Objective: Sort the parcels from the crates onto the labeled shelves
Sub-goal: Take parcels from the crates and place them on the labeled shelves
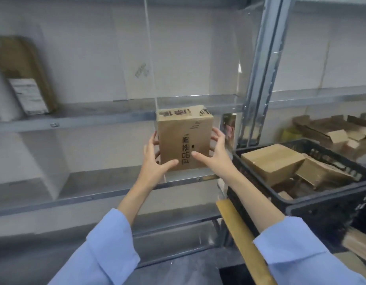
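Black crate (313, 204) holds cardboard boxes (268, 161); both hands grip another.

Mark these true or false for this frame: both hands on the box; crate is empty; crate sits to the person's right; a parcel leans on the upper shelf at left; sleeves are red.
1. Both hands hold the cardboard box: true, left hand and right hand on its sides.
2. The black crate is empty: false, it holds cardboard parcels.
3. The crate is on the right: true.
4. A brown parcel leans on the upper shelf at left: true.
5. The sleeves are red: false, light blue.
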`<action>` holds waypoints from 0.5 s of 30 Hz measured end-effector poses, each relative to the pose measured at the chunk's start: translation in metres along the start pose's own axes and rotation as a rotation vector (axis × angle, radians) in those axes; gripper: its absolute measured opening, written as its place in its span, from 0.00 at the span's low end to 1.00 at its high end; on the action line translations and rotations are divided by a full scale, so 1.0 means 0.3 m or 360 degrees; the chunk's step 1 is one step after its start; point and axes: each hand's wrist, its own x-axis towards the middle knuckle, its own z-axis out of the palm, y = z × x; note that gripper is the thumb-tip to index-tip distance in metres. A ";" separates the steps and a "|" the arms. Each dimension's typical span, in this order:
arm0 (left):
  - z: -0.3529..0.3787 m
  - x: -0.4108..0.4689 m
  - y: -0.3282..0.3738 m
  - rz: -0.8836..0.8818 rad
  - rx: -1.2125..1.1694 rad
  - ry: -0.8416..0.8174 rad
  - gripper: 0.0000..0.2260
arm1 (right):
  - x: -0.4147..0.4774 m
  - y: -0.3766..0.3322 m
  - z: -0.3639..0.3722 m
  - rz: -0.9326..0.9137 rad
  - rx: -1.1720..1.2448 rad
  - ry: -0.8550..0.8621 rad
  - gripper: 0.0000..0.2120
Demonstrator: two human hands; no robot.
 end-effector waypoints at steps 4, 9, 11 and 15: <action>-0.181 -0.019 -0.011 0.0033 0.0125 0.0151 0.43 | 0.050 -0.039 0.174 -0.0007 0.0025 -0.0177 0.45; -0.405 -0.060 -0.017 0.0002 0.0257 0.0263 0.39 | 0.079 -0.092 0.376 0.0042 0.0154 -0.0279 0.39; -0.487 -0.071 -0.016 -0.0028 0.0296 0.0327 0.39 | 0.079 -0.110 0.450 0.0055 0.0156 -0.0323 0.37; -0.625 -0.087 -0.026 -0.0006 0.0264 0.0369 0.37 | 0.085 -0.137 0.578 0.0138 0.0222 -0.0358 0.33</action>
